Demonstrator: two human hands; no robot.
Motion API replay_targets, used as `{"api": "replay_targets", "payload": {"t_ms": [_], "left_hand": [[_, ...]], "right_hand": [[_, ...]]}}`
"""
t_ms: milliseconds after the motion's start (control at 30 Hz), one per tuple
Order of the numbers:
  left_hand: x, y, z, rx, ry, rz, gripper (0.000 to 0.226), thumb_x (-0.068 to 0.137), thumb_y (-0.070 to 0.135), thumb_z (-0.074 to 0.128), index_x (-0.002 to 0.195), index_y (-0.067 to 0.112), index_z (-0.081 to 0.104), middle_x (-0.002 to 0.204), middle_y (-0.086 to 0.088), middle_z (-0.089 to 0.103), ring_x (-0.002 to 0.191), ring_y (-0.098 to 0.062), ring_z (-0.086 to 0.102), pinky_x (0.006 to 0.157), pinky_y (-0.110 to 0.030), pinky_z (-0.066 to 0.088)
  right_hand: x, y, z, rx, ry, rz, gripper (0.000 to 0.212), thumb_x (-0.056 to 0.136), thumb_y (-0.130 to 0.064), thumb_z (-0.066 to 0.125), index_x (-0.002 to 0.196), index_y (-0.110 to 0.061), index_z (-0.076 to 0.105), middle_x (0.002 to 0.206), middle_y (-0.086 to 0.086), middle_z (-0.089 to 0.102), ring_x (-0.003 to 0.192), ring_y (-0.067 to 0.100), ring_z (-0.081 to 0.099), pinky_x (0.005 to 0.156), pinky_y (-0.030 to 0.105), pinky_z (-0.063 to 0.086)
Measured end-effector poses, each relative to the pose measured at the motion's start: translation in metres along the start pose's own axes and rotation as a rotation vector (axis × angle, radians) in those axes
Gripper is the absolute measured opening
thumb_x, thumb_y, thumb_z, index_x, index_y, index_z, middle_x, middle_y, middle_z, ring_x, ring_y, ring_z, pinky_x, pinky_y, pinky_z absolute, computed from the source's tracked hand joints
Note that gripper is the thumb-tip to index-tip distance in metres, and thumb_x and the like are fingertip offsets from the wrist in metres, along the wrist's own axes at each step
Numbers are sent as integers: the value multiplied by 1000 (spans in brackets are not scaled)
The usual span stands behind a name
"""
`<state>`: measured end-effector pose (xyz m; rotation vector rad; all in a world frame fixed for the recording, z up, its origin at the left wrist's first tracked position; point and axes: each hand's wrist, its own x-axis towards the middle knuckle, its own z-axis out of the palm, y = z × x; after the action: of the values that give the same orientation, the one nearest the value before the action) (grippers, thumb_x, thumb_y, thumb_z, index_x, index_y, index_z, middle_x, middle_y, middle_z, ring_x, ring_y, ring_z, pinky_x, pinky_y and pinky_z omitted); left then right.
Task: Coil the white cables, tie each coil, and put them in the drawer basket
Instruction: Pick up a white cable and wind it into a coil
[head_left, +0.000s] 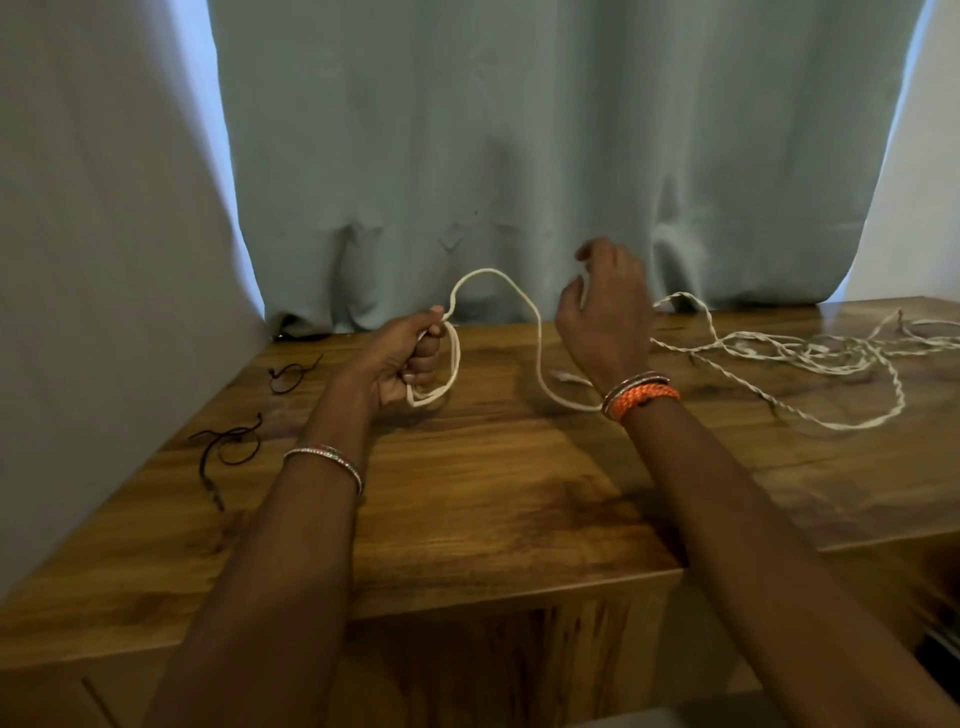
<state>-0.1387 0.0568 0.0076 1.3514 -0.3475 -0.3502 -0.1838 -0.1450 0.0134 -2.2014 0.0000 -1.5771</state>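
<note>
The left hand (402, 358) grips a small coil of white cable (537, 332) near the tabletop's (493, 493) far edge. The right hand's (605, 317) fingers hide behind its back, grip unclear; the tangle runs off the right edge.

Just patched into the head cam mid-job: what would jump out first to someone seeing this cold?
The white cable arches above the wooden table between the two hands: the left hand grips a few started loops, the right hand is raised with fingers loosely curled at the cable. To the right, the rest of the white cable lies in a loose tangle on the table. Dark thin ties lie at the table's left edge.
</note>
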Motion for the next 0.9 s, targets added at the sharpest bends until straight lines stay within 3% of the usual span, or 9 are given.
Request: {"api": "replay_targets", "payload": {"t_ms": [100,167,267,400,533,600,667,767,900], "left_hand": [[-5,6,11,22,-77,-11,39,101,31,29,64,18,31,29,9,21,20,-1,16,28,-6,11],[-10,9,19,48,-150,-18,40,102,30,26,64,18,31,29,10,21,20,0,16,28,-8,9],[-16,12,26,21,-252,-42,40,101,30,24,64,18,30,29,10,23,19,0,18,30,-9,7],[-21,12,27,-65,-358,-38,37,98,33,26,66,17,33,30,10,25,21,-2,12,31,-11,8],[-29,17,27,-212,-425,76,37,87,32,37,56,16,50,40,8,9,32,-7,4,28,-14,12],[-26,21,21,-313,-381,179,39,86,31,37,53,17,52,43,7,8,31,-8,4,28,-13,14],[-19,21,13,-411,-304,268,43,93,29,33,55,17,50,37,7,12,25,-9,10,28,-13,15],[-11,21,1,-628,-147,365,48,102,25,23,59,15,42,29,5,26,20,-7,24,27,-14,18],[-6,21,-16,-821,129,416,41,102,22,25,62,16,33,29,5,25,21,-8,23,26,-15,19]], "right_hand": [[-11,-22,14,-5,-176,-375,48,73,-14,46,120,-9,57,118,13,58,111,31,52,92,41,41],[-17,-31,24,23,-312,-438,48,79,-23,40,123,-11,58,125,12,57,120,28,49,101,44,32],[-19,-27,32,106,-368,-400,32,88,-27,44,107,-10,64,115,9,62,120,26,51,102,43,26],[-20,-19,27,62,-345,-351,22,89,-29,46,94,-13,62,95,2,63,100,23,56,101,43,19],[-14,-2,29,-8,-334,-218,10,92,-13,46,92,-16,56,85,4,66,85,28,61,92,39,29],[-10,12,25,13,-346,-130,13,97,-19,42,94,-15,53,78,11,66,74,35,61,74,38,44],[-8,19,21,-47,-330,-146,20,100,-27,39,99,-12,52,78,14,66,68,36,61,59,41,48],[-7,18,19,-158,-312,-227,25,100,-32,40,99,-12,54,78,10,65,66,31,60,55,36,43],[-7,17,17,-142,-269,-297,26,96,-37,48,94,-19,67,76,1,64,66,21,59,54,27,34]]}}
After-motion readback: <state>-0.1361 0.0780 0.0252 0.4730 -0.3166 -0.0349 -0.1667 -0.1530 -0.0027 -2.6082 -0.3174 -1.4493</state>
